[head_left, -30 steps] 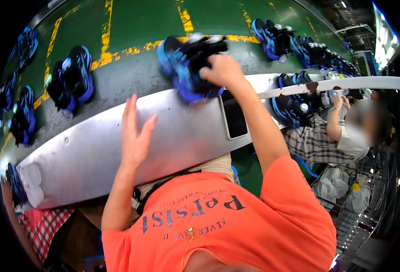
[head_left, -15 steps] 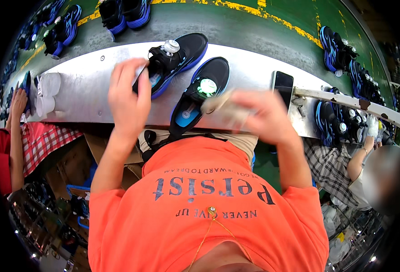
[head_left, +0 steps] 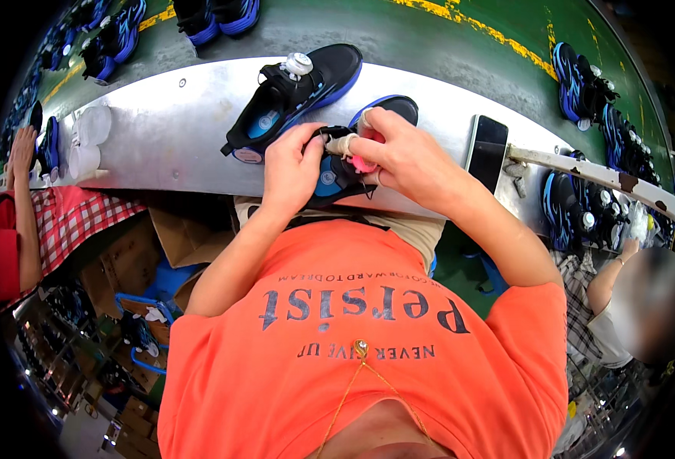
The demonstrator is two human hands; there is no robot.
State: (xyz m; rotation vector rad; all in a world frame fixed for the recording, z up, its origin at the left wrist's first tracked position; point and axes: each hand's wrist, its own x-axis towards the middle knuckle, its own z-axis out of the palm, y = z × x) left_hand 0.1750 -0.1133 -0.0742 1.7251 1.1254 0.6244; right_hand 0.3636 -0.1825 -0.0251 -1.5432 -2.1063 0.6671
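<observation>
Both hands are at the nearer of two black-and-blue sneakers, the right-hand one [head_left: 399,109], on the metal bench. My left hand [head_left: 293,170] is closed on the edge of its opening, thumb and fingers pinching the black upper. My right hand [head_left: 410,157], with beige covers on some fingers, is closed over the sneaker's tongue. Under its fingers shows a bright pink part [head_left: 363,161], probably the lit dial; the fingers partly hide it. A blue insole [head_left: 327,180] is visible inside. To the left lies the other sneaker [head_left: 295,99], untouched, with a white dial [head_left: 299,64] on its tongue.
A phone [head_left: 487,149] lies on the bench [head_left: 177,130] to the right, beside a white metal bar [head_left: 574,166]. Clear plastic cups [head_left: 89,141] stand at left. More sneakers [head_left: 574,80] line the green floor beyond. Co-workers sit on both sides, one hand [head_left: 22,153] showing at left.
My left hand has moved right from the left sneaker to the right one. My right hand has come in to its tongue. The glow there has turned from green to pink.
</observation>
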